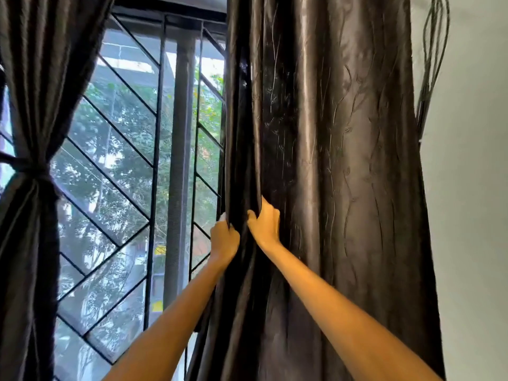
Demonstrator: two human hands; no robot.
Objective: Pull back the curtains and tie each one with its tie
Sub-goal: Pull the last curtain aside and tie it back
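Support: window (132,166) with dark diagonal grille (110,171); curtain rail not visible.
Left hanging: dark curtain (33,78), cinched by tie (30,167).
Right hanging: glossy curtain (330,160), apparently untied.

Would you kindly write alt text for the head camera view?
Both hands, left hand and right hand, grip the inner edge of the right curtain. The left curtain is already cinched by its tie beside the barred window.
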